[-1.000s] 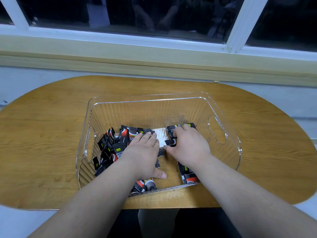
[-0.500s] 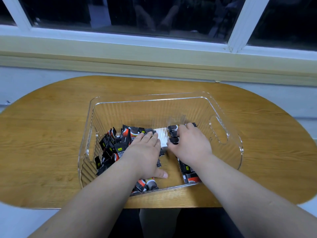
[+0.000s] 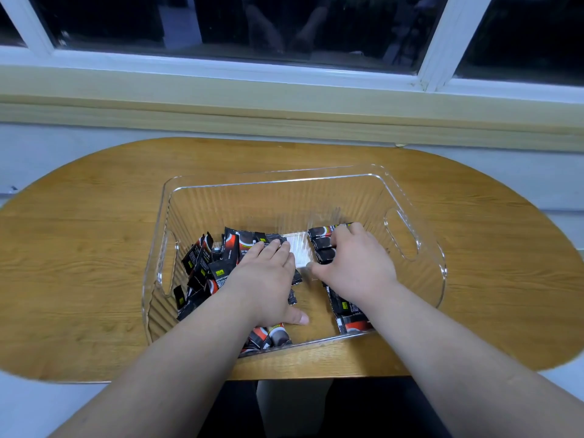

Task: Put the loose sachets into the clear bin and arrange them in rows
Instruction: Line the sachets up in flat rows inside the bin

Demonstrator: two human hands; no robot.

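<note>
Left hand, right hand cover sachets in bin on table.

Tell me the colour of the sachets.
The sachets are mostly black with red-and-white artwork and a small yellow-green label, best seen in the head view.

Dim indoor light, dark window, edges warped.

Left hand and right hand are bare — so are both forearms, uncovered all the way to the lower edge of the view — and the left thumb shows a short plain nail.
</note>
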